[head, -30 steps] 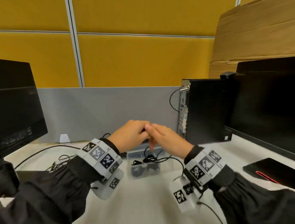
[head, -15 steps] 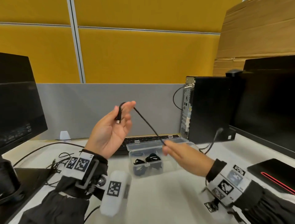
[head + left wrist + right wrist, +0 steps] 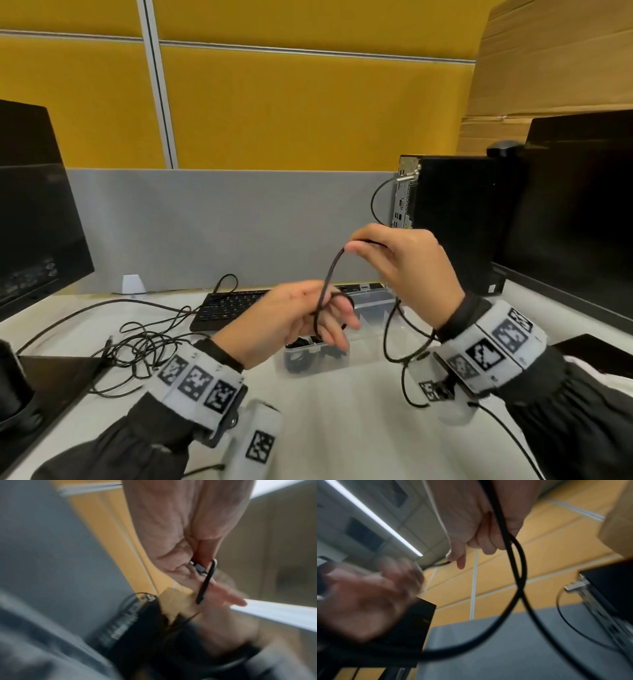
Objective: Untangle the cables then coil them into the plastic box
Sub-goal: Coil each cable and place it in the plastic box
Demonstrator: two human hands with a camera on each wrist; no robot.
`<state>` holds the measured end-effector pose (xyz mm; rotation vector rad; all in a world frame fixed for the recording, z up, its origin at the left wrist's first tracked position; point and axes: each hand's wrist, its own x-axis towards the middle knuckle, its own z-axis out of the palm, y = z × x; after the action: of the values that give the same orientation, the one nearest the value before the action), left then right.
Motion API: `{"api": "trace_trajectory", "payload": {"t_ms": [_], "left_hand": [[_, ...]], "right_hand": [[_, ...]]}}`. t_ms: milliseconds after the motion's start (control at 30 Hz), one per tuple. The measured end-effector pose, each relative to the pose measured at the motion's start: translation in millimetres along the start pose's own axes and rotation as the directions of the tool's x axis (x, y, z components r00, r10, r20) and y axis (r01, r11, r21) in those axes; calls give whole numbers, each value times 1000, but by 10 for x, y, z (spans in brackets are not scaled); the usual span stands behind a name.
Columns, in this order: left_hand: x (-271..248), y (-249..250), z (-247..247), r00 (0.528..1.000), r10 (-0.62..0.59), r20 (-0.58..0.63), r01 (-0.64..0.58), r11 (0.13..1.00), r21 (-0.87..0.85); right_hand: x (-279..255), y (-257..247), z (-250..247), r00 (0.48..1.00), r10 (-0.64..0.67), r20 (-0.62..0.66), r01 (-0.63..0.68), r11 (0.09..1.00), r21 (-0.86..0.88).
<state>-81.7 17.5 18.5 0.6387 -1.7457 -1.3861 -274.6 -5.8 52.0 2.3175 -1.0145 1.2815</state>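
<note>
Keyboard (image 3: 228,306) (cable tangle (image 3: 144,349)) beside box (image 3: 371,305)

Bright, even office light; head view sharp, both wrist views smeared.

Head view is evenly lit with soft, faint shadows on the pale bench (image 3: 342,428), and straight lines bow towards the edges of the wide lens. A ceiling strip light (image 3: 373,516) glows white in the right wrist view, where the left hand (image 3: 364,599) is a streaked blur and the cable (image 3: 515,555) close to the lens is soft. Left wrist view is heavily motion-blurred: the sleeve (image 3: 42,642) and yellow wall (image 3: 111,534) smear, only the plug (image 3: 199,568) half-crisp.
</note>
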Motion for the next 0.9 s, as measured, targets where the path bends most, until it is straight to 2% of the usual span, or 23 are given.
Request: {"api": "trace_trajectory", "payload": {"t_ms": [67,167,267,400,467,500,533,600,633,700,733,767,800,833,867,900], "left_hand": [[-28,129,15,989,48,-139,-87,952,-293],[-24,238,-128,934,62,-353,-249,820,-515],[-22,314,-384,836,84,-543,-420,734,-533],[-74,425,-839,653,111,-749,-622,642,-447],[-92,404,-947,597,116,-794,-663,629,-407],[-85,378,-959,584,130,-801,-679,620,-394],[-61,348,-954,572,148,-807,-694,611,-380],[21,313,-918,524,177,-833,-718,618,-320],[73,303,-912,486,193,-852,-719,643,-264],[187,290,-899,413,252,-875,-648,757,-88],[241,262,-913,396,309,-864,-540,840,53],[287,219,-932,408,385,-828,-354,903,245],[310,150,-960,467,451,-761,-107,883,457],[311,67,-991,565,464,-682,131,766,630],[298,-8,-1003,679,413,-607,288,611,738],[279,-87,-1026,777,313,-546,374,469,800]], "right_hand": [[-43,86,122,989,67,132,-71,997,25],[-193,154,246,920,114,375,-155,985,78],[-368,248,205,855,113,506,-220,962,159],[-569,550,18,814,235,531,-331,939,92],[-641,671,-46,800,279,532,-344,939,24],[-671,688,-56,789,282,546,-315,948,-34],[-711,682,-47,776,264,573,-234,964,-128],[-781,595,18,750,171,639,39,953,-300],[-817,517,68,756,113,644,140,934,-329],[-836,378,132,756,16,654,251,916,-312],[-843,345,146,763,-18,646,293,900,-322],[-844,338,153,793,-75,605,330,887,-322],[-834,354,146,831,-148,536,359,879,-314],[-813,362,124,859,-203,470,372,878,-301],[-790,367,89,881,-247,403,380,876,-295],[-747,352,32,899,-278,339,382,876,-294]]}}
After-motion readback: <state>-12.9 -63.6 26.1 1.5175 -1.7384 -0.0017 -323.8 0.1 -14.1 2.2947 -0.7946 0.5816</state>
